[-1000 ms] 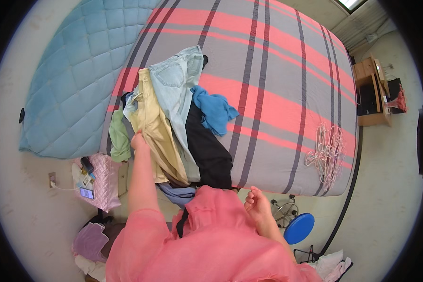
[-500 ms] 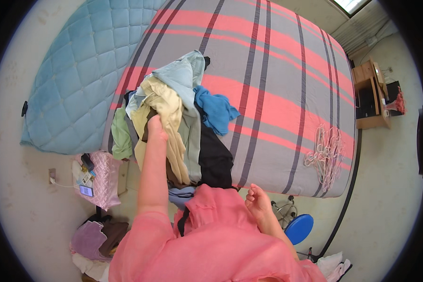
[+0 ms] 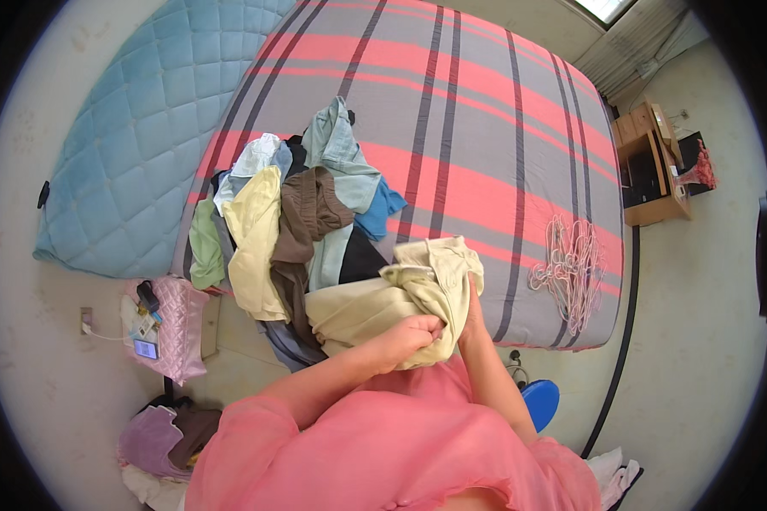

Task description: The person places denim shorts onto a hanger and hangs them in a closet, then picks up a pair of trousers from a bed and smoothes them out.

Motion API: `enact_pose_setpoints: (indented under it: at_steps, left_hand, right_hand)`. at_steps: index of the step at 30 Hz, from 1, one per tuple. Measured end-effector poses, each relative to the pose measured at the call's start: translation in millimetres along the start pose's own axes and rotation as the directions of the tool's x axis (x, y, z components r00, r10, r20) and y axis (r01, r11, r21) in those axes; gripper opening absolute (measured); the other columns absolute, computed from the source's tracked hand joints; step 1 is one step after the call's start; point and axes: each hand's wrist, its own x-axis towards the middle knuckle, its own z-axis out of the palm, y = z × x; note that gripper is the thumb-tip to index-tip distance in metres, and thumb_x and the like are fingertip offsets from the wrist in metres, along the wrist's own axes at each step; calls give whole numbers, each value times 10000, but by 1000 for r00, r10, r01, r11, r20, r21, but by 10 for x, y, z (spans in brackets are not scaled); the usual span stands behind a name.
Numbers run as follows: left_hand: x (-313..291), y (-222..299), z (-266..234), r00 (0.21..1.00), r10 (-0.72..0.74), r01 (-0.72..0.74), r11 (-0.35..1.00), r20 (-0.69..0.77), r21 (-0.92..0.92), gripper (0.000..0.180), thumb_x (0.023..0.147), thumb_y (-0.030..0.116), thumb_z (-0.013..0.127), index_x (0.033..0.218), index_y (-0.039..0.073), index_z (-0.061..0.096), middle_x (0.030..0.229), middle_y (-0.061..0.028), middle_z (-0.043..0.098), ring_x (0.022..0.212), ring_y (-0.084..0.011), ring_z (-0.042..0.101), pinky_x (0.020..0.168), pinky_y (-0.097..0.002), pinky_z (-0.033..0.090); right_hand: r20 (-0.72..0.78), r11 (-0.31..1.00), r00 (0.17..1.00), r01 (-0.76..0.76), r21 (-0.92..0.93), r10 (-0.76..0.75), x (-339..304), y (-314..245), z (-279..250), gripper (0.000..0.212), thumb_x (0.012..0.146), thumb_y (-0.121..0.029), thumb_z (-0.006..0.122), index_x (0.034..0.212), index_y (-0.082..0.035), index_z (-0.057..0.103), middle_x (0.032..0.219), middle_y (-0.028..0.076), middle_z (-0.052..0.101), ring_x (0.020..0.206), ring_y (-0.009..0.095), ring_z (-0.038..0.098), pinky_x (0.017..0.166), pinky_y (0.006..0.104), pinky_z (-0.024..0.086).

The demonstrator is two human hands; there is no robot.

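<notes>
The bed (image 3: 477, 128) fills the top and middle of the frame, its broad flat top probably why the loose clothes lie there. The pile (image 3: 311, 217) spreads left of centre, heaped and overlapping. The beige trousers (image 3: 362, 311) are just below centre, bunched in front of the pink top (image 3: 392, 434); holding them near the waist seems to keep that end raised while the legs trail. Their long axis slants slightly: the waist points to the upper right, the legs to the lower left, meeting the pile's lower edge. The hangers (image 3: 568, 277) lie in a tangle at right, apart from the clothes. The left hand (image 3: 411, 339) has its grip closed on trouser cloth; the right hand (image 3: 472, 308) is against the waist end, fingers hidden, so I cannot tell its grip.
</notes>
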Motion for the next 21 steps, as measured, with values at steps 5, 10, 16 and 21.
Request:
enact_pose_setpoints:
  at_steps: [5, 10, 16, 21]
  left_hand:
    - [199, -150, 276, 983, -137, 124, 987, 125, 103, 104, 746, 23, 417, 716, 83, 496, 685, 29, 514, 609, -51, 447, 558, -193, 365]
    - [551, -321, 324, 985, -174, 137, 804, 8, 579, 169, 719, 54, 428, 746, 35, 593, 667, 9, 554, 605, -60, 475, 550, -193, 361]
    - [1577, -798, 503, 821, 534, -333, 736, -202, 590, 289, 821, 193, 569, 1056, 25, 560, 962, -68, 611, 824, -143, 577, 718, -280, 477]
    - [2268, -938, 1157, 842, 510, -345, 761, -178, 550, 300, 829, 194, 564, 1076, 24, 548, 983, -70, 605, 840, -146, 576, 729, -284, 477]
  right_hand:
    - [16, 1000, 1000, -3, -27, 4, -302, -409, -181, 462, 833, -289, 519, 1180, 15, 498, 1120, 181, 580, 983, 323, 581, 884, 437, 469]
    - [305, 998, 950, 66, 18, -68, -753, -1071, -189, 550, 739, -206, 526, 1220, 48, 450, 1124, 209, 570, 961, 342, 587, 857, 436, 483]
    - [450, 982, 879, 90, 168, -157, -1160, -1959, -614, 563, 756, -244, 484, 1228, 60, 443, 1136, 232, 557, 981, 338, 586, 865, 424, 488]
    - [388, 996, 918, 80, 28, -85, -1368, -2316, -859, 507, 807, -276, 460, 1188, 57, 487, 1104, 207, 584, 952, 304, 605, 851, 401, 496]
